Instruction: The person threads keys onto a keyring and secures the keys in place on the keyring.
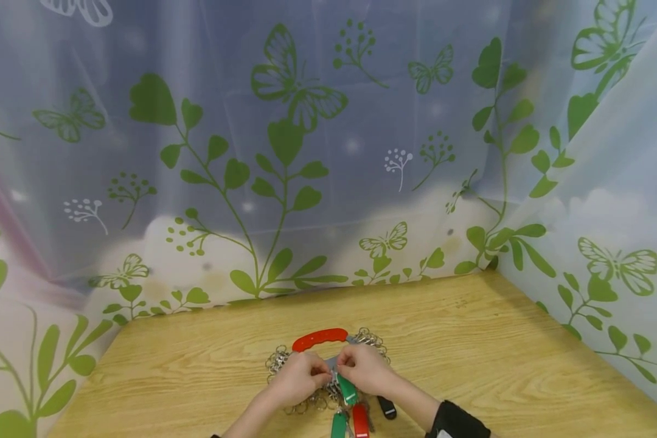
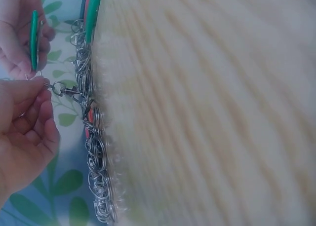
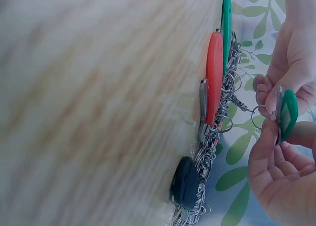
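Both hands meet over a bunch of metal key rings (image 1: 277, 360) on the table. My left hand (image 1: 301, 378) pinches a metal split ring (image 3: 252, 118), which hangs linked to a small metal clasp (image 2: 74, 91) from the bunch. My right hand (image 1: 365, 369) pinches a green key tag (image 3: 290, 115) with a key (image 3: 279, 107) beside it, right against the left fingertips. Fingers hide where the tag and key meet the ring. Lying in front of the hands are another green tag (image 1: 339, 424), a red tag (image 1: 361, 421) and a black tag (image 1: 386, 407).
Behind the hands, a red grip handle (image 1: 320, 338) arches over the key rings. The wood-grain table (image 1: 197, 347) extends to both sides. A curtain (image 1: 328, 201) printed with leaves and butterflies borders its back and sides.
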A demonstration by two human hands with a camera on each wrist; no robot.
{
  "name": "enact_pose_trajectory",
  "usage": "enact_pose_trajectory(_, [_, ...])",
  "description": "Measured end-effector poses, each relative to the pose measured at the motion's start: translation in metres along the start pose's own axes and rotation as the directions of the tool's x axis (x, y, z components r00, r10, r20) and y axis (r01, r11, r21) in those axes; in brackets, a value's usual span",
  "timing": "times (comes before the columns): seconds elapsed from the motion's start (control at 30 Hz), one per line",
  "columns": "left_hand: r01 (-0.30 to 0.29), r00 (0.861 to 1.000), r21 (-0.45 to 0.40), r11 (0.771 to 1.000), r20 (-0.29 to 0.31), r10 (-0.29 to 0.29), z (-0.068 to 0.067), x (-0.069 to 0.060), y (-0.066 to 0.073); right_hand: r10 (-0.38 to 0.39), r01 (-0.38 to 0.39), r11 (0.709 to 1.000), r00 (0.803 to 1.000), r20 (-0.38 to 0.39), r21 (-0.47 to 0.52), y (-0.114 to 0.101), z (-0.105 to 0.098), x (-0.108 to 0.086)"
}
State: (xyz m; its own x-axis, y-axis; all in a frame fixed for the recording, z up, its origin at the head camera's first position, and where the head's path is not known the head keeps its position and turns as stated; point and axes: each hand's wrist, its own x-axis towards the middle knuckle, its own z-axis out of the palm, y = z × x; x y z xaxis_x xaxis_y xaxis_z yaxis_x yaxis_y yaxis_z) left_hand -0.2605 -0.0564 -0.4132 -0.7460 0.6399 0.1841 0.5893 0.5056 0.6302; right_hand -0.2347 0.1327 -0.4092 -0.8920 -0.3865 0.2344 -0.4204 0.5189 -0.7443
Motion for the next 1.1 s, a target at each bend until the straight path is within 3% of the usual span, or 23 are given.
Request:
enact_pose_trajectory(0.23, [-0.021, 1.000, 0.014, 1.000, -0.004, 0.021, -0.0028, -0.0003, 0.0025, 0.015, -0.015, 1.000, 1.000, 0.024, -0.021, -0.0052, 0.0024, -0.0005])
enact_pose_trajectory(0.63, [-0.007, 1.000, -0.033, 0.999, 0.009, 0.007, -0.0052, -0.0005, 0.0029, -0.082, 0.089, 0.990, 0.995, 0.064, -0.114, -0.0085, 0.0046, -0.0019])
enact_pose_trajectory(0.9, [0.023, 0.999, -0.053, 0.998, 0.044, -0.021, -0.0015, -0.0011, 0.0012, -0.044, 0.046, 0.996, 0.999, 0.027, -0.080, -0.0093, 0.0021, -0.0007])
enact_pose_trajectory(1.1, [0.009, 1.000, -0.029, 1.000, 0.024, -0.008, -0.0013, 0.0000, 0.0017, -0.038, 0.039, 0.995, 0.999, 0.020, -0.089, -0.0080, 0.0007, -0.0002])
